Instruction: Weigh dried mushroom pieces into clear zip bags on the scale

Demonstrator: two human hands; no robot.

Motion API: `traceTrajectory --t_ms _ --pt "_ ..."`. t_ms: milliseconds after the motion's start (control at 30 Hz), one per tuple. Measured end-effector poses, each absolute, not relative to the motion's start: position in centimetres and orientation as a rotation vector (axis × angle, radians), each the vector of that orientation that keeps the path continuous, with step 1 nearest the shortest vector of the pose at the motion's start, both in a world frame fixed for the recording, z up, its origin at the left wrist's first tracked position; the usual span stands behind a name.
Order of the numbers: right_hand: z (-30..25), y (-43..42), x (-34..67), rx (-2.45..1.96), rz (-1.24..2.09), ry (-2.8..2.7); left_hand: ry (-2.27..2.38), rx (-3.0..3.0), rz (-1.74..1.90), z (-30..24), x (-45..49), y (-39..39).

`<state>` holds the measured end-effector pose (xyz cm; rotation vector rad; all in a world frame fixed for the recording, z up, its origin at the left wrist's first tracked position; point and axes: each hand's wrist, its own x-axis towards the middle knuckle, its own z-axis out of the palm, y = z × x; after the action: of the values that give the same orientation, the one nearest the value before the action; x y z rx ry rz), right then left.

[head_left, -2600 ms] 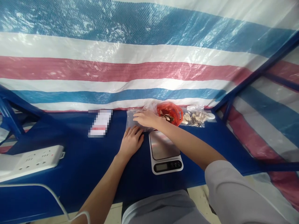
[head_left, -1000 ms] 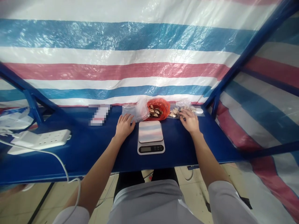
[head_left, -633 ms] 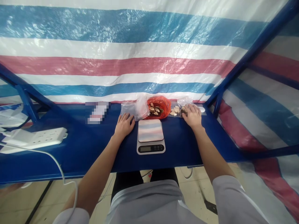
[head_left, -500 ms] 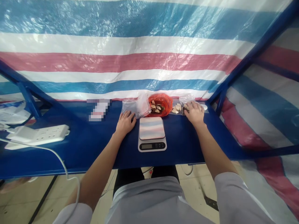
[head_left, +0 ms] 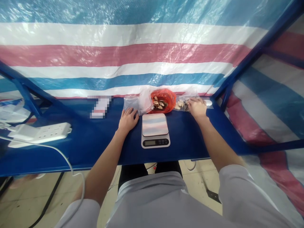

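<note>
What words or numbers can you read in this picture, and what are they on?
Nothing can be read clearly.
Kitchen scale display: too small to read.
Scale buttons: marks too small to read.
White card: too blurred to read.
Power strip: no readable text shows.

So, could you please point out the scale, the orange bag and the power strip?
Scale (head_left: 155, 125): head view, on its top plate.
Orange bag (head_left: 170, 100): head view, on its right side.
Power strip (head_left: 45, 133): head view, on its top face.
</note>
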<state>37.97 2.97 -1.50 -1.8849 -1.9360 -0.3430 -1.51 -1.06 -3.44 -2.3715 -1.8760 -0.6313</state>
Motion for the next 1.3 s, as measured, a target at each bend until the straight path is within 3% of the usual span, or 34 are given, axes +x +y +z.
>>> traceTrajectory --t_ms 1300 --pt "-0.2 4.2 40.4 -1.861 -0.091 -2.061 -1.882 -2.337 -0.684 -4.4 -2.3 -0.6"
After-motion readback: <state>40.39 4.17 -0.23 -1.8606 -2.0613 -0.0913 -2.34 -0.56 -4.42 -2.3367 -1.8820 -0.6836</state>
